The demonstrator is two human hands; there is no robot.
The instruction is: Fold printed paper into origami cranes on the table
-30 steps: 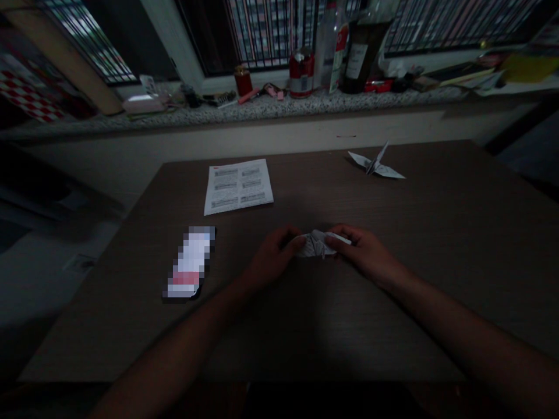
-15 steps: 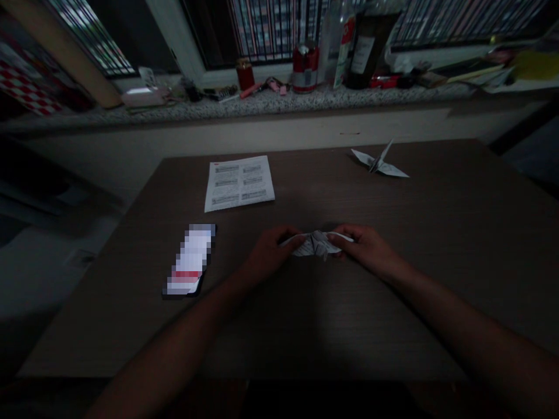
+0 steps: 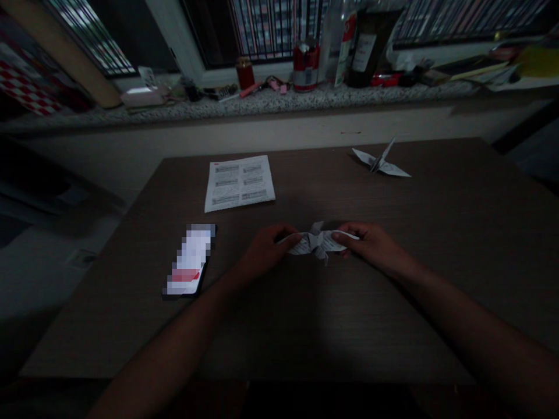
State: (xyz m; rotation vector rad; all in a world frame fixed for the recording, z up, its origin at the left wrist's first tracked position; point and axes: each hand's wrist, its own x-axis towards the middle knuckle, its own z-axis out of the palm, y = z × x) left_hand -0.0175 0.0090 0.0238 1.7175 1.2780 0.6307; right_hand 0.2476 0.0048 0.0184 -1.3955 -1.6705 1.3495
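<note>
A paper crane (image 3: 317, 241) folded from printed paper is stretched between my two hands over the table. My left hand (image 3: 275, 244) pinches its left wing between thumb and fingers. On the other side, my right hand (image 3: 362, 240) grips the right wing the same way. Narrow points of paper stick out above and below the crane's middle. A second paper crane (image 3: 379, 163) rests at the back right of the table, wings spread and one point upright. The fingers beneath the held wings are partly hidden.
On the brown table (image 3: 279, 326), a phone (image 3: 190, 259) with a blurred lit screen lies left of my hands. Printed paper (image 3: 240, 183) lies behind it. Along the granite windowsill (image 3: 209, 107) stand a red can (image 3: 305, 68), a red-capped jar (image 3: 245, 74) and bottles.
My hands have drawn slightly apart, and the held crane's wings are pulled wider. Its middle is more opened out, with a point now showing above it.
</note>
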